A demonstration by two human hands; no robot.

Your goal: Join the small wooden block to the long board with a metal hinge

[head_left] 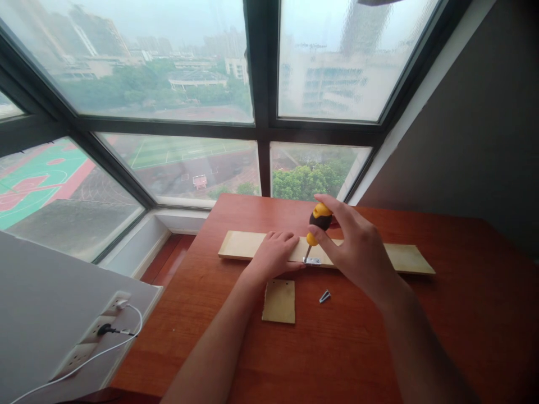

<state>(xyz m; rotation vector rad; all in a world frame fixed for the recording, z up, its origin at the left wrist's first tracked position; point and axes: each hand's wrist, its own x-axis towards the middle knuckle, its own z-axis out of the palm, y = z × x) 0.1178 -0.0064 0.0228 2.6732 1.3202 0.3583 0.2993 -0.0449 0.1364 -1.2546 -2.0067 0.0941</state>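
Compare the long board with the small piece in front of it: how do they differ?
The long board is far longer than the small piece. The left hand rests on the long board; no hand rests on the small piece. Both are pale yellowish and lie on the table.

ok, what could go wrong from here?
1. The screwdriver could slip off the small metal plate and jab the left hand: its thumb is right beside the tip.
2. The long board might twist under torque; no clamp shows, only the left hand bracing it.
3. The loose screws lie on the bare tabletop, so a bump from the right hand could scatter them.
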